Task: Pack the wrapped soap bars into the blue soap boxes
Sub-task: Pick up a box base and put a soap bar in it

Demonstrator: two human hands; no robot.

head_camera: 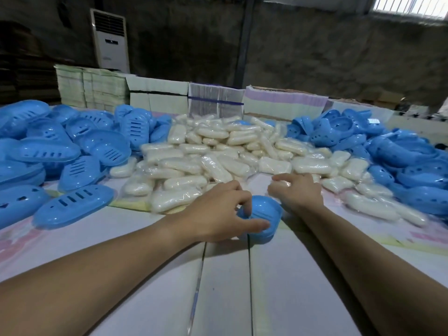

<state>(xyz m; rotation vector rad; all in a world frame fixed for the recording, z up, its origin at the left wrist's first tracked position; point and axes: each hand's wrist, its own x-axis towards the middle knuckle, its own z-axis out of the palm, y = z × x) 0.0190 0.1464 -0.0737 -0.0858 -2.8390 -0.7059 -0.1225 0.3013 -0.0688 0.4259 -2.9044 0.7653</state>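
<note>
My left hand (218, 212) grips a blue soap box (264, 219) at the middle of the table, thumb on its near side and fingers curled over its rim. My right hand (297, 190) lies just behind the box and pinches a wrapped soap bar (282, 183) at the near edge of the soap pile (218, 154). Most of that bar is hidden by my fingers. The pile of white wrapped bars fills the table's centre.
Heaps of blue slotted box lids (72, 146) lie at the left and blue perforated box parts (388, 146) at the right. Stacks of flat cartons (157, 93) line the far edge. White sheets (218, 287) cover the near table.
</note>
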